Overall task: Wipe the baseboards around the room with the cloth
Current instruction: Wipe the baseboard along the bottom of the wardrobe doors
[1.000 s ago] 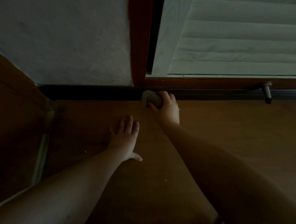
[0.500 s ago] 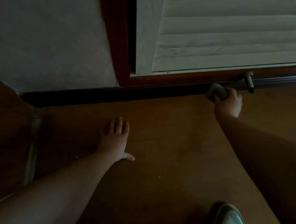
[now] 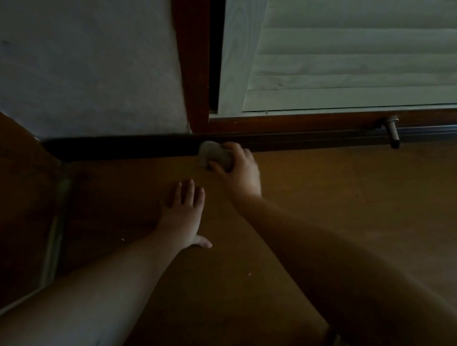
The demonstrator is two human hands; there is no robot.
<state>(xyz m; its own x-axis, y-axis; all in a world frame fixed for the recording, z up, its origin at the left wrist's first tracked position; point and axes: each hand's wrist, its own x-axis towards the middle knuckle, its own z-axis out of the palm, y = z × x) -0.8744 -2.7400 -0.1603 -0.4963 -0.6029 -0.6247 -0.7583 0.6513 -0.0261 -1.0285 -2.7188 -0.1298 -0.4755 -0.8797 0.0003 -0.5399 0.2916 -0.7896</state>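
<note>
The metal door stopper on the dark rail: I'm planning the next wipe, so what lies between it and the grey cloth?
In the head view, only bare dark baseboard rail lies between the grey cloth, gripped by the right hand, and the metal door stopper.

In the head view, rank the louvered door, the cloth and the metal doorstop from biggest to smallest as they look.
1. Louvered door
2. Cloth, held by the right hand
3. Doorstop, though it lies farther away

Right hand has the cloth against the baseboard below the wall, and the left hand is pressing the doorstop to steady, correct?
Not quite. The left hand lies flat on the floor, nowhere near the doorstop, as the head view shows. The rest holds: the right hand grips the cloth against the baseboard.
</note>
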